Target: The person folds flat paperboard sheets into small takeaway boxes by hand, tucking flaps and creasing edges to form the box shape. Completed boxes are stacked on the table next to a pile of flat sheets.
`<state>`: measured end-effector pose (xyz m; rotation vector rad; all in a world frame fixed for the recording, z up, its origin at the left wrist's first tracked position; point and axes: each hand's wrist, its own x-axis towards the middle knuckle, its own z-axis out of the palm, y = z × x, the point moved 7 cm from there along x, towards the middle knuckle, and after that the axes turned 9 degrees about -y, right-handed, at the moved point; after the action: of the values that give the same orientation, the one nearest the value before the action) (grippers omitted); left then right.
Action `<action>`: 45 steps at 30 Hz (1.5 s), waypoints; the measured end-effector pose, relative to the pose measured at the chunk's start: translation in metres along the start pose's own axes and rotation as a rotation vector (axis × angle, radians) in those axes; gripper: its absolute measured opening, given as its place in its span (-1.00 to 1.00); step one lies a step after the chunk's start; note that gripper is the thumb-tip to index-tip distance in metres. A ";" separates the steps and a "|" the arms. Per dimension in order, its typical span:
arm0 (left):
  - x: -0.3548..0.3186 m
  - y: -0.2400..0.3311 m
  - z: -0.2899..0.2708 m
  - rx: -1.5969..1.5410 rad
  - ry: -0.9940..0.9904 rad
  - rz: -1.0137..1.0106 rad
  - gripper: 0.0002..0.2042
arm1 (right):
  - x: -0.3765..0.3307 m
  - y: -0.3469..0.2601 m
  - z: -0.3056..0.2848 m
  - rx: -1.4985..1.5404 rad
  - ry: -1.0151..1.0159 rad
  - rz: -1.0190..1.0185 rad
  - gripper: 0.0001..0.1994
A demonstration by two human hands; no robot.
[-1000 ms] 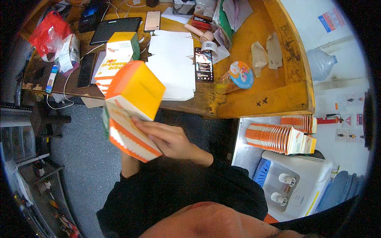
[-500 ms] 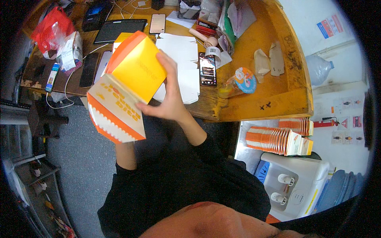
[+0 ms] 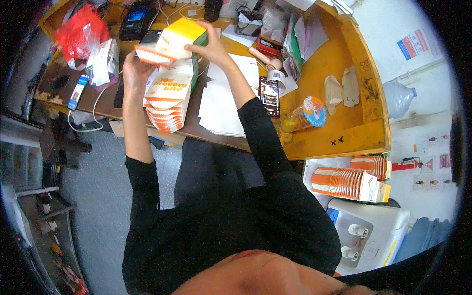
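Note:
A yellow, white and orange cardboard food carton is held up over the desk, its zigzag-edged flap turned toward the left. My right hand grips its right side, thumb on the near face and fingers on the top edge. At the flap end, my left hand closes on the carton's left side; some of its fingers are hidden behind the cardboard. Just below, a stack of matching cartons lies nested on the desk, with their orange zigzag edges toward me.
White sheets lie right of the stack, beside a phone and a clear cup with a printed lid. A red plastic bag sits far left. More nested cartons stand beyond the desk's right edge, near a water dispenser.
Both hands have moved away from me over the desk with the carton, which has turned. My left hand, hidden before, now shows. The nested stack has come into sight below.

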<state>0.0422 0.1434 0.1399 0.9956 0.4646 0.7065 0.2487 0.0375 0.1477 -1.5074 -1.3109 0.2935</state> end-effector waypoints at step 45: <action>-0.075 -0.123 0.003 1.771 0.160 0.239 -0.42 | -0.271 0.001 0.020 -0.785 -0.379 0.431 -0.29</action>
<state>0.0320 0.0436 0.0361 2.6811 1.1762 0.4562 0.1350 -0.1752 0.0226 -2.5056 -1.4681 0.3732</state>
